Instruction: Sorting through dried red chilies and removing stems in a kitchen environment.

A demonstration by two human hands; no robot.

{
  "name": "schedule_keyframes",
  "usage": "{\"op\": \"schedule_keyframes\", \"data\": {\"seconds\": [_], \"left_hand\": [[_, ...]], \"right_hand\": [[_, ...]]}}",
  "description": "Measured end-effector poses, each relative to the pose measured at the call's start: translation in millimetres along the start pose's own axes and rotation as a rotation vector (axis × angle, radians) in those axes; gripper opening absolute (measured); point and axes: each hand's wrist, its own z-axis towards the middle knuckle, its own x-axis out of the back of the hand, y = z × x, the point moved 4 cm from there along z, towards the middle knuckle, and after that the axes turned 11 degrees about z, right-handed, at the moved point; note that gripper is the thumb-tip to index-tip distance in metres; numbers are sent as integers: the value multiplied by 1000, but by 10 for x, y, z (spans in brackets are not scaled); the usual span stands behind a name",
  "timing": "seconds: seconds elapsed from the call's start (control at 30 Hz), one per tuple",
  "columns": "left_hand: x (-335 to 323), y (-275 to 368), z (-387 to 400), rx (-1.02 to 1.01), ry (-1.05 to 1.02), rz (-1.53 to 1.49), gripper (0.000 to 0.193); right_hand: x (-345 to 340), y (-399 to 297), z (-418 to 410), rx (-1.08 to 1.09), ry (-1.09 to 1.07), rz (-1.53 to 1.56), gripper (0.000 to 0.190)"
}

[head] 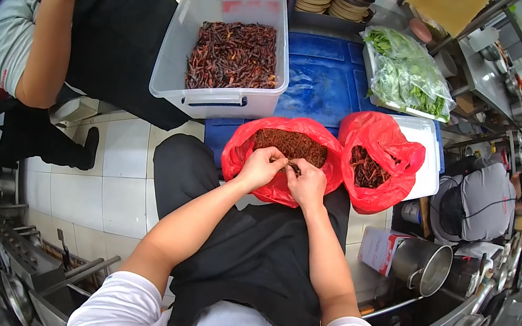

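My left hand (262,167) and my right hand (307,182) meet fingertip to fingertip over an opened red plastic bag (238,145) in front of me. Between them they pinch a small dark piece, perhaps a dried chilli; the fingers partly hide it. Inside the bag lies a mass of fine reddish-brown dried material (293,143). Touching it on the right, a second red plastic bag (373,199) holds dark red dried chillies (367,170). Behind the first bag, a clear plastic bin (249,104) contains many dark red dried chillies (236,57).
The bags and bin rest on a blue plastic lid or chest (319,86). Bagged leafy greens (406,71) lie in a white tray at back right, near a white lid (427,171). A co-worker in a black apron (115,27) stands at left. A steel pot (426,269) is at right.
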Motion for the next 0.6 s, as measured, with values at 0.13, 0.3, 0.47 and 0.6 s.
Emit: {"op": "schedule_keyframes", "data": {"seconds": [0.13,0.3,0.47,0.6], "left_hand": [[28,40,-28,-49,8,150,14],[26,68,-50,214,-328,-517,9],[-1,-27,-47,236,-284,-599,33],[-73,96,-81,361,-303,-554,86]], "right_hand": [[-11,-32,3,99,-21,-31,12],[-10,136,23,-39,9,588,10],[-95,372,36,-295,-75,854,5],[-14,485,18,-658,-108,1458,2]]}}
